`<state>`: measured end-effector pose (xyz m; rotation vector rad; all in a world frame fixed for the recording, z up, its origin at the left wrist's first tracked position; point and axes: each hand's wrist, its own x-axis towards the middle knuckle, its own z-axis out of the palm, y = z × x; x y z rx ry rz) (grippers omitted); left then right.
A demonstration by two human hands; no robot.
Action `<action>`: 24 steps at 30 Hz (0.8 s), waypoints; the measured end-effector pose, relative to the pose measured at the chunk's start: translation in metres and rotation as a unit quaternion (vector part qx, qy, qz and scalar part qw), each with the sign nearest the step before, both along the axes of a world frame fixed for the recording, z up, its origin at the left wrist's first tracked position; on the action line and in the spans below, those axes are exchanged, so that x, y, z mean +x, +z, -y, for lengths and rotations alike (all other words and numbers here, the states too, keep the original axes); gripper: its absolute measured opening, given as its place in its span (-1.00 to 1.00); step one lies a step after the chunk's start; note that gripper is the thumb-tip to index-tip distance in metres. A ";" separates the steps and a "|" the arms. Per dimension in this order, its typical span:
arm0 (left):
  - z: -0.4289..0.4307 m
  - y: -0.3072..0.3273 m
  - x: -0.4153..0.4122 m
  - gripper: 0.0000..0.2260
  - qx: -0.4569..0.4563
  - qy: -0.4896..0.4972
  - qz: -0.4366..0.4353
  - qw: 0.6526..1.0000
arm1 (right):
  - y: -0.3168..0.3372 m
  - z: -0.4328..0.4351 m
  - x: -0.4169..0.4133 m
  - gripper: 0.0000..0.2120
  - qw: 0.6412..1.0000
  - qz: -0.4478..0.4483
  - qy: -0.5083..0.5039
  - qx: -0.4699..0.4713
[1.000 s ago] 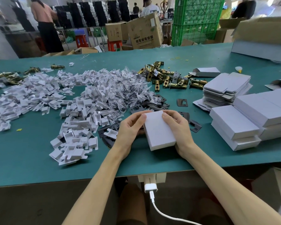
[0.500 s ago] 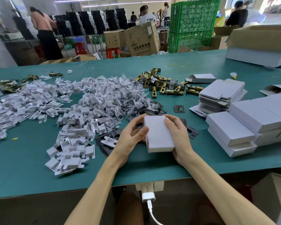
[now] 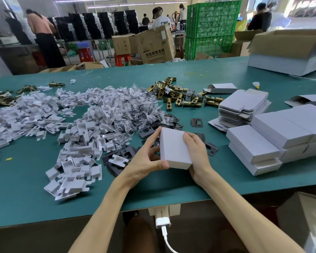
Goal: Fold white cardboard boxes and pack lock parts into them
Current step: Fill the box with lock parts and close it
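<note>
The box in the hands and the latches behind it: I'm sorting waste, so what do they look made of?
The box looks like thin matte white cardboard: flat faces, crisp folded edges. The latches look like metal with a shiny brass-coloured finish, going by the glints; plated or solid, I cannot tell.

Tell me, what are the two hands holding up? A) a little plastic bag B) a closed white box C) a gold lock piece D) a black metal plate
B: the left hand and the right hand hold the closed white box between them, over the green table.
</note>
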<state>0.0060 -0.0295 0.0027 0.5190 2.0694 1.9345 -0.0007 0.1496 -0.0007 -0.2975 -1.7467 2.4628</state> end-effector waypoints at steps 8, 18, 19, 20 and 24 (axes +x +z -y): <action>-0.002 -0.006 -0.004 -0.07 0.027 0.095 -0.016 0.995 | 0.004 0.003 0.000 -0.77 0.998 -0.011 0.066 0.020; -0.001 -0.010 -0.006 0.09 -0.015 0.065 -0.021 0.998 | 0.023 0.001 0.008 -0.38 0.929 -0.062 0.129 0.341; -0.001 -0.009 -0.006 0.10 -0.019 0.059 -0.026 0.998 | 0.025 0.001 0.009 -0.31 0.915 -0.065 0.128 0.376; -0.002 -0.008 -0.006 0.11 -0.021 0.052 -0.031 0.998 | 0.025 0.000 0.009 -0.23 0.904 -0.063 0.130 0.402; -0.003 -0.007 -0.004 0.11 -0.019 0.033 -0.031 0.999 | 0.025 0.002 0.009 -0.01 0.895 -0.047 0.116 0.428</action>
